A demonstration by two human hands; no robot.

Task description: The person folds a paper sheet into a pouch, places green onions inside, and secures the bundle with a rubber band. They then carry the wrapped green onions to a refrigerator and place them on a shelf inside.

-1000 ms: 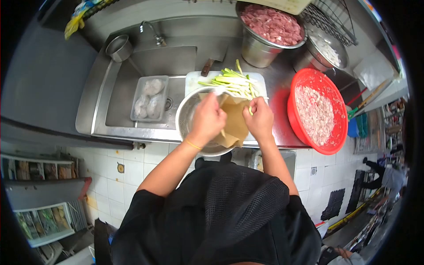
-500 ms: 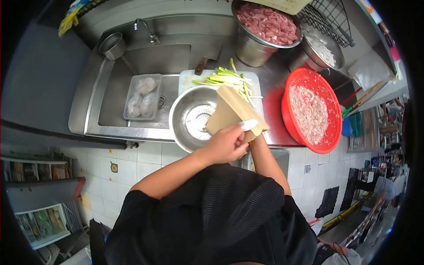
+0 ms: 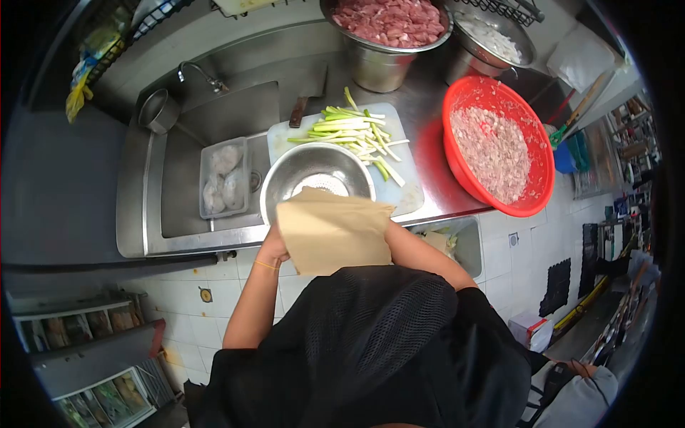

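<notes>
Head view: the left hand (image 3: 275, 246) grips the left edge of the brown paper (image 3: 332, 228), held at the tabletop's (image 3: 417, 96) near edge, overlapping the colander (image 3: 317, 178) rim; the right hand is hidden behind it, grip untellable; apparently a lifting step, the next move calling for level, two-sided support.

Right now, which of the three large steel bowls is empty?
The colander bowl on the cutting board, beyond the brown paper: its perforated bottom is bare. The pot holds pink meat, the far bowl white pieces.
</notes>
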